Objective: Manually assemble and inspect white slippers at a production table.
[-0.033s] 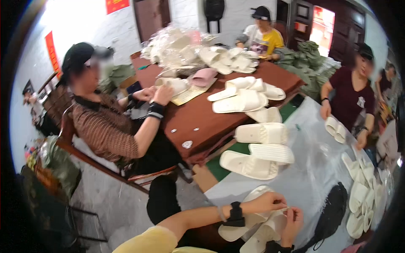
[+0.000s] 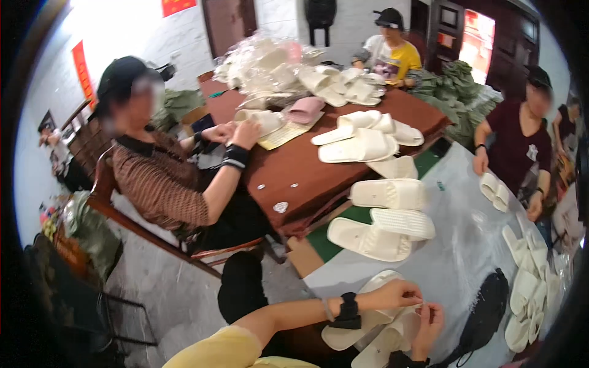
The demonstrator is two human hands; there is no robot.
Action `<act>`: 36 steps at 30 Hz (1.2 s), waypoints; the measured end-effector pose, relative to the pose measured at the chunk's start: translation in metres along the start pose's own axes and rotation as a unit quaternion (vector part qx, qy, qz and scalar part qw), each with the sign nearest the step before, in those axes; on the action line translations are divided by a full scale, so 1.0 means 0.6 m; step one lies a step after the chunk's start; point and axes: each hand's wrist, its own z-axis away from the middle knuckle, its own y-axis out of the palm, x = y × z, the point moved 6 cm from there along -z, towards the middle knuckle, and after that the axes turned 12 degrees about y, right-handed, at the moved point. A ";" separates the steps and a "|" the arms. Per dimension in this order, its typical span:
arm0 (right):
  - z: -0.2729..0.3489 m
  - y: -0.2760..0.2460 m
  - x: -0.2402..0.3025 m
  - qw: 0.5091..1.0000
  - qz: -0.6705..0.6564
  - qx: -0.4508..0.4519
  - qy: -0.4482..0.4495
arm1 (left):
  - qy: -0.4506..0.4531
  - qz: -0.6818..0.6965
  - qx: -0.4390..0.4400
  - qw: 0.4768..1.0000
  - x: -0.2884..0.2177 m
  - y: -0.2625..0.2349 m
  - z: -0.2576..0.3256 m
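My left hand (image 2: 392,295) and my right hand (image 2: 428,328) meet over a pair of cream slide slippers at the near edge of the table. Both hands have thumb and fingers pinched together, fingertips almost touching. Whatever is between them is too small to make out. Just below my fingers lies one slipper (image 2: 375,354), its toe end toward me. The other slipper (image 2: 336,338) is partly covered by my left wrist and its black band. Further off, a slipper (image 2: 359,240) and a sole-up slipper (image 2: 405,224) overlap on the table.
A grey plastic sheet (image 2: 457,245) covers the near table, with a black bag (image 2: 488,310) on it and several slippers (image 2: 526,288) at right. Beyond, a brown table (image 2: 294,178) bears a heap of bagged slippers (image 2: 264,64). Co-workers sit at left and back; another person stands at right.
The whole scene sits slightly further right in the picture. My hands keep almost the same pinched pose over the slippers. The person at right has tilted their head a little.
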 end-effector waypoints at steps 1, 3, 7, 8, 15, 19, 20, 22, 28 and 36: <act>0.003 -0.002 0.006 0.999 0.030 -0.014 -0.005 | 0.036 0.002 0.001 0.999 -0.004 0.002 -0.003; 0.008 0.004 0.016 0.999 0.048 -0.020 -0.009 | 0.029 0.029 -0.008 0.999 -0.001 0.003 -0.003; 0.009 0.005 0.016 0.999 0.030 -0.017 -0.011 | 0.042 0.056 -0.014 0.997 -0.004 0.000 0.001; 0.009 0.005 0.016 0.999 0.026 -0.017 -0.012 | 0.041 0.058 -0.017 0.997 -0.002 0.000 0.002; 0.015 0.012 0.027 0.999 0.045 -0.018 -0.018 | 0.030 0.059 0.008 0.998 -0.001 0.000 0.000; 0.020 0.017 0.032 1.000 0.000 -0.019 -0.010 | 0.045 0.083 -0.004 0.996 0.000 0.003 0.001; 0.019 0.017 0.034 1.000 0.001 -0.014 -0.014 | 0.047 0.083 -0.001 0.995 -0.003 0.003 -0.001; 0.018 0.011 0.033 1.000 -0.003 -0.023 -0.015 | 0.023 0.055 0.022 0.998 -0.005 0.004 -0.004; 0.008 0.000 0.017 0.999 -0.011 -0.027 -0.019 | 0.005 0.025 0.036 0.999 -0.008 0.004 -0.004; 0.017 0.010 0.027 0.999 -0.027 -0.026 0.021 | -0.013 0.050 0.016 0.999 -0.003 0.003 0.002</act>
